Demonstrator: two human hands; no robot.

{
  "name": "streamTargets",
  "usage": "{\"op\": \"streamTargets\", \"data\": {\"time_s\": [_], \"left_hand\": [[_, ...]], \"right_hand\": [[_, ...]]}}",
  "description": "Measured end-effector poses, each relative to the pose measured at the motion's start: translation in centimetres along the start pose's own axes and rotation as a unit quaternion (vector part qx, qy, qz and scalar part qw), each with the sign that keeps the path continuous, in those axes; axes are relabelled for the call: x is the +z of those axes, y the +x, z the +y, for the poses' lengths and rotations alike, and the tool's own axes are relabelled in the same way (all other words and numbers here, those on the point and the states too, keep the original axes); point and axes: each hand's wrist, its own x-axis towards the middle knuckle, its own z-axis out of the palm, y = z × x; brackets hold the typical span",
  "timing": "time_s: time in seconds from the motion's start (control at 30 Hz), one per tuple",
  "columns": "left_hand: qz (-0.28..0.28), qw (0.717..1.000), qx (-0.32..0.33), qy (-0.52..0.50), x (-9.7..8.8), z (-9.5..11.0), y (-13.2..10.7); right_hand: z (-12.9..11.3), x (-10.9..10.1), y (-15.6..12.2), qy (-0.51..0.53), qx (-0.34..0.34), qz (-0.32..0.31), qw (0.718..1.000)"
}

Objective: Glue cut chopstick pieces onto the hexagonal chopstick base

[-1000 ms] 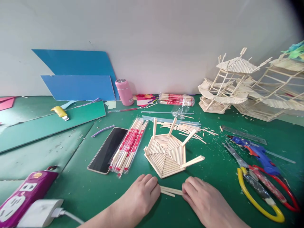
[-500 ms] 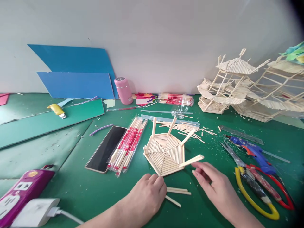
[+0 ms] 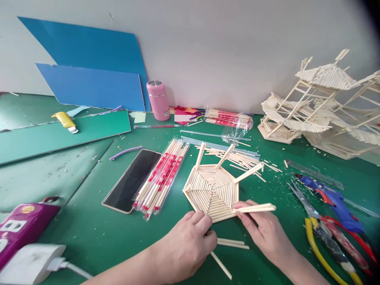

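Note:
A hexagonal platform of wooden sticks (image 3: 212,190), with paired stick posts slanting outward from several corners, lies on the green table. My left hand (image 3: 190,241) is closed at its front edge, fingertips against or very near the rim. From under that hand a thin wooden stick (image 3: 221,265) pokes out toward me; its other end is hidden by my fingers. My right hand (image 3: 261,227) pinches the platform's right front corner between thumb and fingers, where a post (image 3: 255,208) leans out over the hand. Two loose sticks (image 3: 233,242) lie between my hands.
Left of the platform are wrapped chopsticks (image 3: 162,178) and a phone (image 3: 130,180). On the right lie scissors (image 3: 313,221) and a blue glue gun (image 3: 332,202). Stick structures (image 3: 308,107) and a pink flask (image 3: 158,101) stand behind. A purple power strip (image 3: 28,225) sits front left.
My right hand has moved left and taken hold of the platform's corner. The stick under my left hand now points more steeply toward me. The whole view has shifted and tilted slightly.

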Motion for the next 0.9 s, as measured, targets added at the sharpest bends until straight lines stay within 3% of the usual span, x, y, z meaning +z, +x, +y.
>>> {"op": "streamTargets", "data": {"time_s": [0.2, 0.4, 0.9], "left_hand": [[-0.007, 0.999, 0.031, -0.043, 0.0, -0.8, 0.2], [0.009, 0.999, 0.017, -0.047, 0.3, -0.7, 0.3], [0.009, 0.999, 0.014, -0.051, 0.4, -0.6, 0.2]], "right_hand": [[0.0, -0.2, 0.4, -0.018, -0.017, -0.013, 1.000], [-0.1, -0.4, 0.6, -0.030, -0.029, -0.029, 0.999], [-0.4, -0.8, 1.1, -0.003, 0.004, -0.079, 0.997]]}}
